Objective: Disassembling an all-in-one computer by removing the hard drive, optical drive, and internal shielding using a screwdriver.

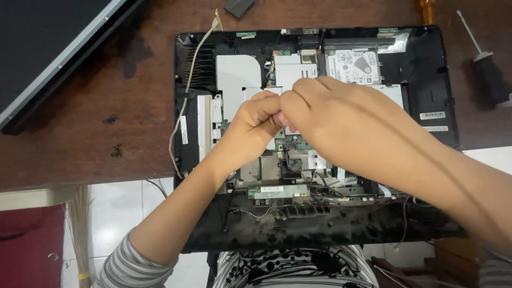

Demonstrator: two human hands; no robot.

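Observation:
An opened black computer chassis (442, 80) lies flat on a brown wooden table (106, 122), its metal shields and boards exposed. My left hand (255, 121) and my right hand (333, 114) are both clenched, knuckles touching, above the middle of the chassis near a silver shield plate (237, 74). Whatever is pinched between the fingers is hidden. A silver hard drive (353, 65) sits just beyond my right hand. A narrow green circuit board (280, 191) lies below both hands near the front rim.
A black-handled screwdriver (484, 61) lies right of the chassis and an orange handle (426, 9) pokes in at the top. A dark flat panel (48, 48) fills the upper left. A white cable (186, 90) loops over the chassis's left side. Tiled floor (122, 208) lies below the table edge.

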